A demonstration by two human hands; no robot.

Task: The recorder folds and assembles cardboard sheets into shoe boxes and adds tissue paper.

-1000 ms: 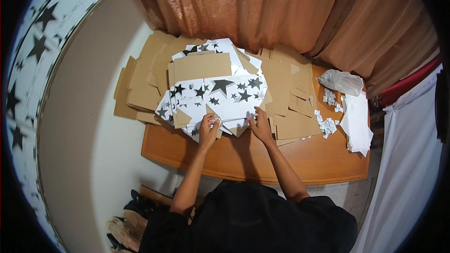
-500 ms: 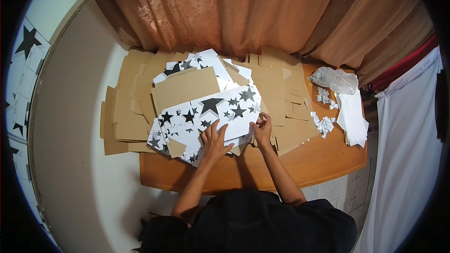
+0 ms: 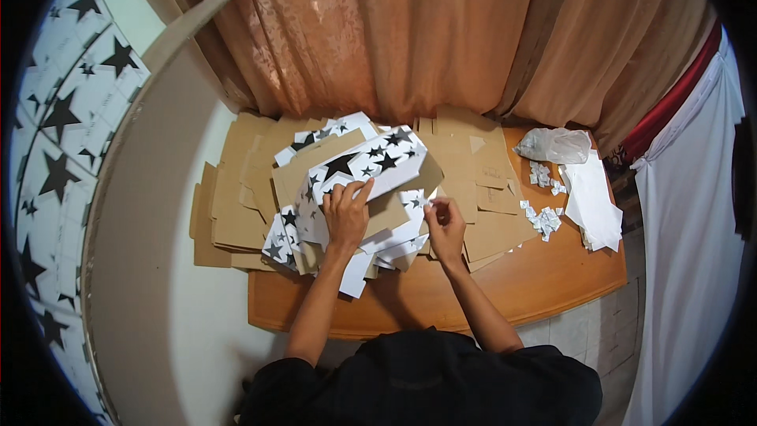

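Note:
A white sheet printed with black stars (image 3: 364,164) is raised at a slant over a pile of cardboard pieces and other star sheets. My left hand (image 3: 347,214) is closed on its lower edge, thumb toward the right. My right hand (image 3: 446,230) hovers just right of the pile, with its thumb and index finger pinched together. A tiny white bit seems to show at those fingertips, too small to name. Under the raised sheet lie a brown cardboard piece (image 3: 386,213) and more star-printed paper (image 3: 279,240), partly hidden.
Stacked flat cardboard (image 3: 240,217) spreads across the wooden table (image 3: 505,300). At the right are small folded white pieces (image 3: 544,222), a clear plastic bag (image 3: 556,146) and white sheets (image 3: 591,209). A panel (image 3: 142,229) stands on the left; brown curtains (image 3: 441,31) hang behind.
The star sheet has gone from lying on the pile to being lifted and tilted by my left hand. My right hand has come off its right edge. The view has shifted slightly.

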